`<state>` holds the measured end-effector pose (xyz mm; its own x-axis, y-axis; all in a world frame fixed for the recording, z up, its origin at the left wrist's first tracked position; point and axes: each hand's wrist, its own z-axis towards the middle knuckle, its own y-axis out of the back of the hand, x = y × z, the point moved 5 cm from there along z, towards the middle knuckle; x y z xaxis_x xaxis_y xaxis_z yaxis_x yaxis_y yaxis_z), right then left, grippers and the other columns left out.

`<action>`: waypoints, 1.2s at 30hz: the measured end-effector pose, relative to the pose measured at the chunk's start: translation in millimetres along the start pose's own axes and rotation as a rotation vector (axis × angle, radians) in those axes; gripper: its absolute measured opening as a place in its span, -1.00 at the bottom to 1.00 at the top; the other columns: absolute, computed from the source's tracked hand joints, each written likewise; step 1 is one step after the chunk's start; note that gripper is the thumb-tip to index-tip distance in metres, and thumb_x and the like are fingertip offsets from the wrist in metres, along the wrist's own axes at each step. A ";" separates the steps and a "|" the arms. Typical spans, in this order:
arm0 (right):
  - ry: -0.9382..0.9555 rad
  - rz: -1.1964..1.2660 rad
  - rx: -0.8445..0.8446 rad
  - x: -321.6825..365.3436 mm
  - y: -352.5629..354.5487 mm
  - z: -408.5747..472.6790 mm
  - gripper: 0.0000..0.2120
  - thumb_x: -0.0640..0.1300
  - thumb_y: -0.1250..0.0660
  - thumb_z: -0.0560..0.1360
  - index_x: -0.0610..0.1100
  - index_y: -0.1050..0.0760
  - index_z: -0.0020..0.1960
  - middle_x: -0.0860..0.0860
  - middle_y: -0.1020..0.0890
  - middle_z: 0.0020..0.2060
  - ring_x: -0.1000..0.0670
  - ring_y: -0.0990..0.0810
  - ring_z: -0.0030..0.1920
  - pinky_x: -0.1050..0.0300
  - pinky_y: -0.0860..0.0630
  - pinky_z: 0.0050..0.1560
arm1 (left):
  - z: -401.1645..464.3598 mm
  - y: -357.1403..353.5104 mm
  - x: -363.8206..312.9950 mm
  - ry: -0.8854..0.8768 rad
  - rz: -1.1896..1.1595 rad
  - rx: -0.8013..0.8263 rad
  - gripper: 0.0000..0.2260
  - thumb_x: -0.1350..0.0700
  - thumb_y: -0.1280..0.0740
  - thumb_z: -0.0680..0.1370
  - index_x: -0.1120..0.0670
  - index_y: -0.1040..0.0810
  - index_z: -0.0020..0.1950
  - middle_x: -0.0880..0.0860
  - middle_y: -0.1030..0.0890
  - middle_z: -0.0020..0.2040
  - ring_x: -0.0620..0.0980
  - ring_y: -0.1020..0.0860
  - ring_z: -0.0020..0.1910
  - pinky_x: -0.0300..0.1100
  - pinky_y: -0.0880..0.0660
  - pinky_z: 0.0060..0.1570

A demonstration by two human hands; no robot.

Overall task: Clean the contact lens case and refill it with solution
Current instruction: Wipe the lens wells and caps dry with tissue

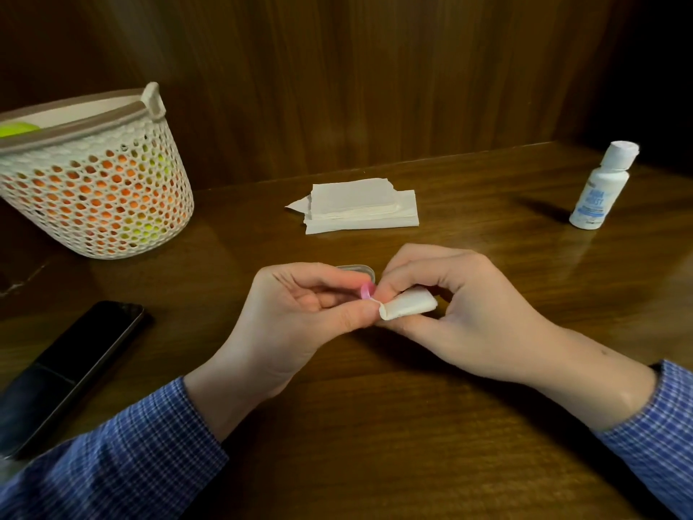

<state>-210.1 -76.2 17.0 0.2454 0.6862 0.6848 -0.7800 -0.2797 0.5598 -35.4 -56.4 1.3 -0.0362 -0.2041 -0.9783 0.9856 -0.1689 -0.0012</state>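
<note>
Head view: our left hand (300,313) pinches a small pink piece (366,290), probably a lens case part; we can't tell which. Our right hand (461,313) grips a folded white tissue (408,307), its edge touching the pink piece. A clear case part (356,270) lies just behind the fingers on the surface (375,425). Tissue stack (360,206) sits mid-surface, solution bottle (600,189) near the far right edge, basket (93,182) far left, phone (67,373) near the left edge. Open room lies between hands and bottle.
</note>
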 end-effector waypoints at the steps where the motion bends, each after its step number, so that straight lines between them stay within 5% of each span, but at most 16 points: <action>1: 0.015 0.001 -0.005 1.1 -1.1 -0.1 -0.88 -0.19 -0.52 0.49 -0.08 -0.73 0.03 0.12 -0.67 -0.08 0.03 -0.65 -0.01 0.28 -0.58 -0.05 | 0.4 -0.1 1.0 0.018 -0.020 0.002 -0.66 0.12 -0.57 0.28 0.17 -0.74 0.03 0.21 -0.74 0.03 0.15 -0.74 0.01 -0.19 -0.67 -0.08; 6: 0.080 -0.036 0.016 2.9 -4.7 -1.2 -0.93 -0.16 -0.45 0.57 -0.10 -0.69 0.03 0.08 -0.63 -0.10 -0.02 -0.62 -0.07 0.13 -0.57 -0.12 | 3.4 -2.6 7.1 0.141 -0.147 0.056 -0.74 0.15 -0.56 0.38 0.18 -0.73 0.04 0.23 -0.73 0.01 0.08 -0.73 -0.06 -0.20 -0.67 -0.13; 10: 0.170 -0.156 0.000 4.1 -0.9 -1.7 -0.94 -0.16 -0.44 0.57 -0.14 -0.65 0.01 0.05 -0.61 -0.10 0.01 -0.59 -0.08 0.09 -0.56 -0.11 | 5.6 -9.3 9.6 0.338 -0.281 0.176 -0.49 -0.02 -0.45 0.44 0.33 -0.59 0.24 0.22 -0.69 0.07 0.05 -0.69 -0.02 -0.19 -0.65 -0.08; 12: 0.184 -0.178 0.012 3.6 -0.4 -1.6 -0.92 -0.14 -0.43 0.57 -0.15 -0.65 0.01 0.04 -0.61 -0.09 0.01 -0.59 -0.07 0.07 -0.56 -0.11 | 4.2 -9.7 11.8 0.382 -0.277 0.205 -0.52 -0.01 -0.44 0.46 0.30 -0.62 0.24 0.23 -0.69 0.08 0.05 -0.69 -0.02 -0.19 -0.65 -0.06; 19: 0.162 -0.121 0.026 0.1 -3.6 -1.1 -0.88 -0.09 -0.43 0.56 -0.12 -0.67 0.02 0.07 -0.62 -0.08 0.01 -0.61 -0.07 0.08 -0.58 -0.11 | 3.0 -5.4 12.6 0.233 -0.222 0.142 -0.70 0.26 -0.37 0.49 0.27 -0.65 0.21 0.29 -0.66 0.20 0.17 -0.67 0.16 -0.12 -0.65 0.07; 23: 0.152 -0.086 -0.022 -0.7 -4.5 -1.5 -0.88 -0.11 -0.42 0.57 -0.15 -0.67 0.02 0.04 -0.63 -0.08 -0.02 -0.62 -0.07 0.04 -0.59 -0.10 | 2.0 -7.0 12.9 0.197 -0.217 0.072 -0.68 0.24 -0.40 0.45 0.23 -0.64 0.20 0.30 -0.67 0.18 0.21 -0.67 0.18 -0.07 -0.65 0.11; 30: 0.217 -0.150 0.023 0.5 -4.1 -1.9 -0.90 -0.14 -0.43 0.56 -0.17 -0.66 0.01 0.02 -0.62 -0.10 0.00 -0.59 -0.09 0.02 -0.57 -0.11 | 2.2 -13.4 12.2 0.354 -0.297 0.193 -0.65 0.16 -0.32 0.56 0.34 -0.59 0.26 0.31 -0.62 0.23 0.09 -0.66 0.08 -0.17 -0.65 -0.03; 36: 0.220 -0.099 -0.056 0.2 -4.2 -1.6 -0.87 -0.13 -0.42 0.57 -0.17 -0.67 0.05 0.02 -0.62 -0.09 0.00 -0.61 -0.09 0.05 -0.58 -0.13 | 2.5 -7.6 12.7 0.230 -0.264 0.014 -0.63 0.20 -0.43 0.40 0.24 -0.63 0.20 0.27 -0.70 0.11 0.14 -0.70 0.09 -0.13 -0.66 0.00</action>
<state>-207.7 -73.8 14.0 0.1958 0.8401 0.5059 -0.7904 -0.1701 0.5885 -43.7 -60.1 -10.5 -0.2494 0.0712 -0.9658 0.9448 -0.2008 -0.2588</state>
